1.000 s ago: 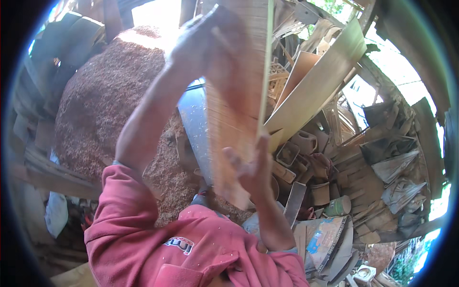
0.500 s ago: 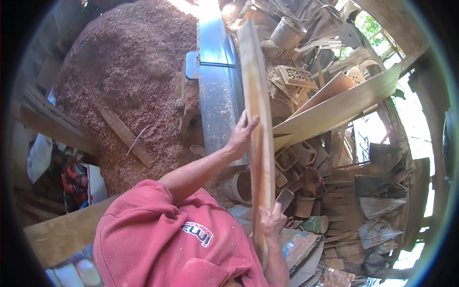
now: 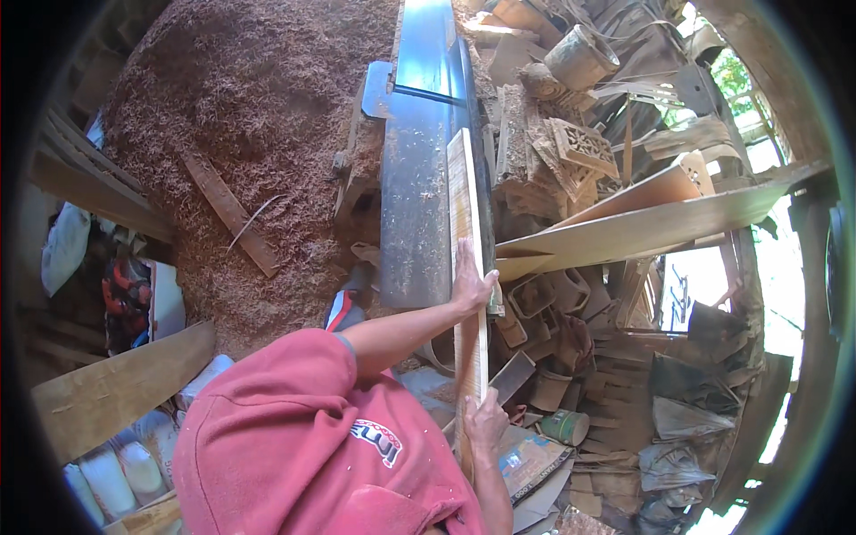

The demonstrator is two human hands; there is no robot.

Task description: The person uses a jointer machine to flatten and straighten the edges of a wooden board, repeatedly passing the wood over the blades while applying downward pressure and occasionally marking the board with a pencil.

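My left hand [image 3: 473,283] lies mostly flat on the plank [image 3: 460,348], its fingers stretched forward along the wood and its thumb reaching across the pale narrow edge. Farther back, near my side, my right hand [image 3: 488,423] is curled around the same plank, fingers bent and holding it firmly. So my 2 hands share 1 piece, which runs from beside my red sweatshirt [image 3: 276,428] up to the right side of a long metal machine bed [image 3: 412,205]. The plank's far end is over that bed, short of the dark slot [image 3: 430,94] that crosses it; shavings are scattered on the metal.

To the left of the bed rises a big heap of reddish shavings [image 3: 250,107], with a narrow board [image 3: 230,214] lying on it. To the right are a carved panel [image 3: 584,147], a dusty bucket [image 3: 580,58] and a long, wide, pale board [image 3: 642,236].
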